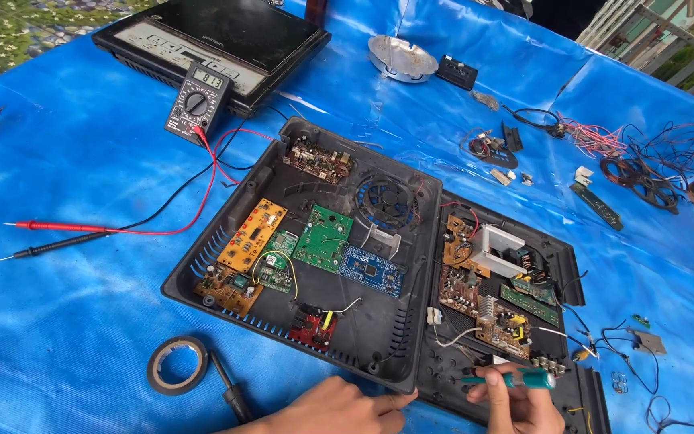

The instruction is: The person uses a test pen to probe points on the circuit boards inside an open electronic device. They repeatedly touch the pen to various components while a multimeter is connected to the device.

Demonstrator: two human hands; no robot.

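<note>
Head cam looks down on a blue tarp (82,161) covered in electronics bits. The person's right hand (524,402) has its fingers wrapped tight around a small green-handled screwdriver (516,378), held nearly flat with the tip pointing left over the near edge of the right black housing tray (572,265), just beside a brown circuit board (504,325). The left hand (339,410) rests on the tarp at the near rim of the bigger left tray (202,265), fingers together and stretched toward the right, holding nothing as far as can be seen, though the frame cuts off most of it. That tray holds a green board (323,237), a blue board (373,272), an orange one (252,233) and a small red one (312,328). Farther left are a roll of tape (177,365), two multimeter probes (58,233), and the multimeter (197,103) leaning on a flat black appliance (226,32).
</note>
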